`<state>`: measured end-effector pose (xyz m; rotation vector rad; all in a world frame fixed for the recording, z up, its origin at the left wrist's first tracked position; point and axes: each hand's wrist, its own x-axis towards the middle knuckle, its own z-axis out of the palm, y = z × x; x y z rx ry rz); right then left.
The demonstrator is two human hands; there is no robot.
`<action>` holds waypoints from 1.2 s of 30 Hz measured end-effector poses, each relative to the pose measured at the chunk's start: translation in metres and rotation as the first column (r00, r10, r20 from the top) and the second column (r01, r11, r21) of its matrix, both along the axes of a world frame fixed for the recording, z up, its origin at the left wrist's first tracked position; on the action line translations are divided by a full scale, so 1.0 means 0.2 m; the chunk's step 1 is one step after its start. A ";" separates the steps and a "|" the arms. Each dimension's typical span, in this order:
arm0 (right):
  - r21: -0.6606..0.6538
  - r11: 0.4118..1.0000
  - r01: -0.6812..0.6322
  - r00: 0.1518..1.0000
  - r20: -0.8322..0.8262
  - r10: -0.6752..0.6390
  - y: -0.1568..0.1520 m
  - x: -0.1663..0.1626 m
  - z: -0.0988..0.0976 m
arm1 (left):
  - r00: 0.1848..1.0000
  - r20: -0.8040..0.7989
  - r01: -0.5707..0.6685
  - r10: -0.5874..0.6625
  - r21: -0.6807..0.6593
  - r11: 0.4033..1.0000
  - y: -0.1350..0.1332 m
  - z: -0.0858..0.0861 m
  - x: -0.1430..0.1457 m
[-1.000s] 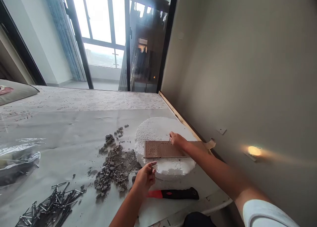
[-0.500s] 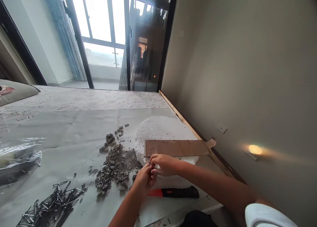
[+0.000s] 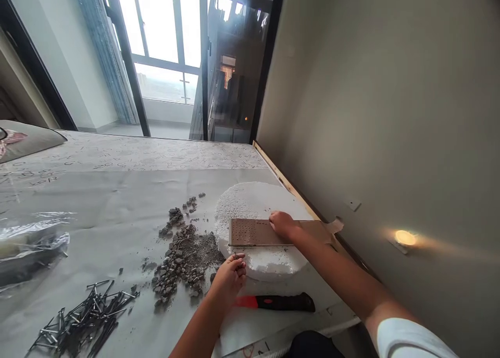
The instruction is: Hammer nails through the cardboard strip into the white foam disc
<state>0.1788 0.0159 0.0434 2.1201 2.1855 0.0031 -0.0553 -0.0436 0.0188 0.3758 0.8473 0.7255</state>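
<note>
**Two hands, one board, one foam disc**

Nearest lies one hammer [image 3: 275, 302]. The left hand [image 3: 230, 277] pinches a few nails [image 3: 235, 256] — count unclear. Beyond, the right hand [image 3: 282, 224] presses fingers together on one perforated board [image 3: 253, 232] atop one foam disc [image 3: 250, 207] — beside one gravel pile [image 3: 182, 254].

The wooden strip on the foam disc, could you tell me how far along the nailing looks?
Done: the wooden strip's left part is dotted with nail heads. In hand: the right hand presses at the dots' edge; the left hand pinches spare nails. Left: the strip's bare right part, and a nail pile.
</note>
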 end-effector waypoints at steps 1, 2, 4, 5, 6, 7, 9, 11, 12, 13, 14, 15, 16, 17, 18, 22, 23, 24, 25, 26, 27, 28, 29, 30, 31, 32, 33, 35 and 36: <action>-0.008 1.000 0.007 1.000 0.018 -0.007 -0.01 0.01 0.00 | 1.000 0.000 0.000 0.000 0.003 1.000 0.00 0.00 0.00; -0.016 1.000 0.006 0.999 0.033 -0.006 -0.01 0.03 0.00 | 1.000 0.002 0.001 -0.001 0.006 1.000 0.00 0.00 0.00; -0.030 1.000 -0.009 0.998 0.058 0.011 -0.02 0.05 0.00 | 1.000 0.003 0.002 -0.002 0.011 1.000 0.00 0.00 0.00; -0.036 0.999 -0.019 0.997 0.069 0.022 -0.02 0.05 0.01 | 1.000 0.005 0.002 -0.002 0.013 1.000 0.00 0.00 0.00; -0.042 0.999 -0.030 0.996 0.079 0.033 -0.02 0.05 0.01 | 1.000 0.008 0.002 -0.002 0.014 1.000 0.00 -0.01 0.00; -0.047 0.998 -0.038 0.995 0.088 0.042 -0.01 0.05 0.01 | 1.000 0.013 0.002 -0.003 0.016 1.000 0.01 -0.02 0.01; -0.058 0.997 -0.053 0.993 0.104 0.058 -0.01 0.04 0.01 | 1.000 0.018 0.007 -0.007 0.018 1.000 0.01 -0.03 0.01; -0.073 0.995 -0.072 0.990 0.116 0.080 0.00 0.03 0.01 | 1.000 0.017 0.010 -0.011 0.024 1.000 0.01 -0.04 0.01; -0.081 0.993 -0.083 0.988 0.121 0.093 0.00 0.02 0.00 | 1.000 0.017 0.012 -0.013 0.028 1.000 0.01 -0.04 0.01; -0.089 0.991 -0.095 0.987 0.125 0.105 0.00 0.01 0.00 | 1.000 0.019 0.012 -0.013 0.033 0.999 0.01 -0.05 0.01; -0.098 0.990 -0.105 0.985 0.127 0.118 0.00 0.01 0.00 | 1.000 0.023 0.009 -0.010 0.038 0.999 0.01 -0.05 0.01; -0.106 0.988 -0.114 0.983 0.129 0.128 0.00 0.00 0.00 | 1.000 0.026 0.007 -0.008 0.042 0.999 0.01 -0.05 0.01; -0.113 0.986 -0.122 0.982 0.129 0.137 0.00 0.00 0.00 | 1.000 0.027 0.006 -0.007 0.043 0.999 0.01 -0.05 0.01; -0.119 0.985 -0.129 0.981 0.128 0.144 0.00 0.00 0.00 | 1.000 0.025 0.004 -0.005 0.043 0.999 0.01 -0.05 0.01; -0.123 0.983 -0.134 0.981 0.126 0.149 0.00 -0.01 0.00 | 1.000 0.022 0.004 -0.005 0.042 0.999 0.01 -0.04 0.01; -0.119 0.983 -0.140 0.982 0.107 0.153 0.00 0.00 0.01 | 1.000 0.016 0.002 -0.003 0.027 1.000 0.00 -0.02 0.00; -0.114 0.984 -0.138 0.984 0.100 0.150 0.00 0.00 0.02 | 1.000 0.022 0.002 -0.003 0.024 1.000 0.00 -0.02 0.00; -0.106 0.985 -0.134 0.985 0.093 0.144 0.01 0.01 0.03 | 1.000 0.029 0.002 -0.003 0.023 1.000 0.00 -0.02 0.00; -0.096 0.987 -0.129 0.987 0.085 0.137 0.01 0.02 0.03 | 0.999 0.037 0.003 -0.004 0.023 1.000 0.00 -0.01 0.00; -0.084 0.989 -0.122 0.989 0.076 0.128 0.01 0.03 0.04 | 0.999 0.045 0.005 -0.006 0.024 1.000 0.00 -0.01 0.00; -0.071 0.991 -0.114 0.991 0.067 0.118 0.02 0.04 0.04 | 0.999 0.051 0.003 -0.005 0.024 1.000 0.00 -0.01 0.00; -0.060 0.993 -0.106 0.992 0.058 0.109 0.02 0.05 0.05 | 0.999 0.054 0.001 -0.003 0.023 1.000 0.00 -0.01 0.00; -0.051 0.994 -0.098 0.994 0.050 0.101 0.03 0.05 0.05 | 0.999 0.055 -0.001 0.000 0.020 1.000 0.00 -0.02 0.00; -0.046 0.995 -0.092 0.995 0.041 0.094 0.03 0.06 0.06 | 0.998 0.056 -0.005 0.004 0.019 1.000 0.00 -0.02 0.00; -0.045 0.995 -0.087 0.996 0.032 0.089 0.03 0.06 0.06 | 0.998 0.056 -0.010 0.009 0.018 1.000 0.00 -0.02 0.00; -0.046 0.995 -0.084 0.996 0.022 0.085 0.03 0.06 0.06 | 0.998 0.055 -0.015 0.014 0.017 1.000 0.00 -0.03 0.00; -0.047 0.996 -0.082 0.997 0.011 0.083 0.04 0.06 0.07 | 0.998 0.053 -0.019 0.018 0.019 1.000 0.00 -0.03 0.00; -0.047 0.996 -0.080 0.997 -0.015 0.080 0.04 0.05 0.07 | 0.999 0.043 -0.022 0.021 0.021 1.000 0.01 -0.04 0.00; -0.046 0.996 -0.078 0.997 -0.030 0.076 0.03 0.04 0.07 | 0.999 0.034 -0.020 0.019 0.022 1.000 0.01 -0.04 0.00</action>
